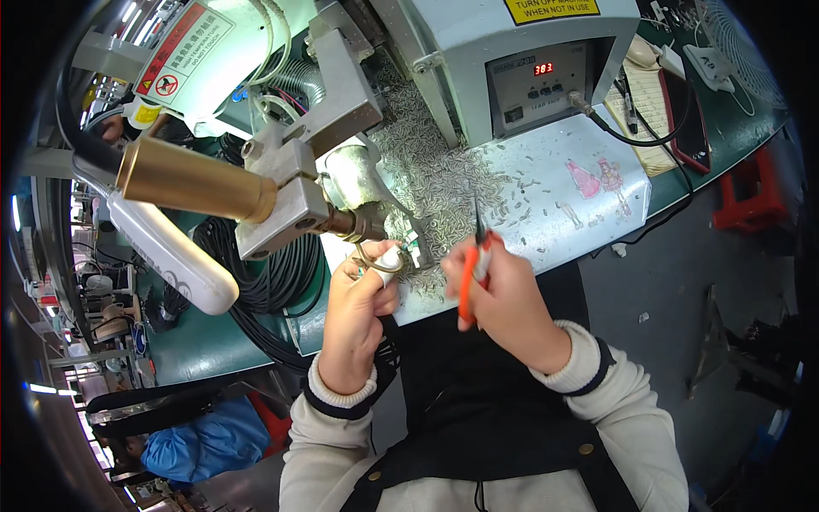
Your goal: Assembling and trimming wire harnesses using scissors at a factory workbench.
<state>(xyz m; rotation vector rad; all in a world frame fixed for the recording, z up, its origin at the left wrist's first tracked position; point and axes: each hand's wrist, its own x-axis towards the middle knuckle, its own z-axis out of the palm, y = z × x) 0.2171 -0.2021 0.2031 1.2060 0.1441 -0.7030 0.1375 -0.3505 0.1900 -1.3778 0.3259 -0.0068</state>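
My left hand (358, 303) is raised under the tip of the brass-coloured machine head (200, 179), its fingers pinched on a small green-and-white part (412, 247). White wrapping covers one of its fingertips, and a thin curved metal tube (368, 258) passes by the fingers. My right hand (514, 294) is closed around scissors (469, 282) with orange handles. Their dark, narrow blades point away from me, over the heap of small silvery metal pieces (439, 149). My fingers partly hide the handles. The two hands are apart.
A grey control box (529, 77) with a lit red display stands behind the heap. Coiled black cable (264, 282) and a white lamp (171, 252) are at left. A phone (685, 124) and notebook (644, 119) lie at far right. A person in blue (209, 439) sits at lower left.
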